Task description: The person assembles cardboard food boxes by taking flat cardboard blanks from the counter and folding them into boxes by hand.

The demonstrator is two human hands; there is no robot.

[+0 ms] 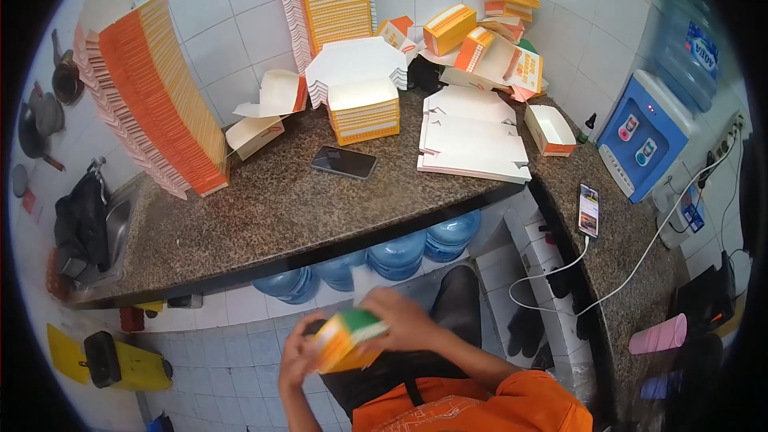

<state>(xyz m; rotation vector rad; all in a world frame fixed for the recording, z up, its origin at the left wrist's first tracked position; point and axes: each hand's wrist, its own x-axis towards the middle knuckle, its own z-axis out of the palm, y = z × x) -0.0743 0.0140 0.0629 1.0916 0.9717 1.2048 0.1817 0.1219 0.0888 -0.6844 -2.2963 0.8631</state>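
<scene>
Small box [344, 346]: it is sitting between the two hands, low in front of the orange shirt [480, 408] and well apart from the counter [264, 200]; it is showing orange, yellow and a green part, and it is looking blurry
Left hand [296, 358]: it is grasping the left side of the small box, and its fingers are bending around that side, not spreading wide
Right hand [396, 318]: it is grasping the right side, next to the green part, and its fingers are curving over the small box; blur is hiding the tips, so I cannot tell how hard they are pressing
Middle of the counter: a stack of yellow boxes [364, 120] is standing there, a black phone [344, 162] is lying just in front of it, and a pile of flat white card [472, 132] is lying to the right
Back of the counter: a tall orange stack [144, 80] is leaning on the left, and a heap of folded boxes [452, 30] is sitting near the right corner
Right part of the counter: a lit phone [589, 210] is lying with a white cable [640, 264] running from it, and a pink cup [658, 334] is lying on its side
Under the counter: blue water jugs [396, 256] are standing in a row
</scene>
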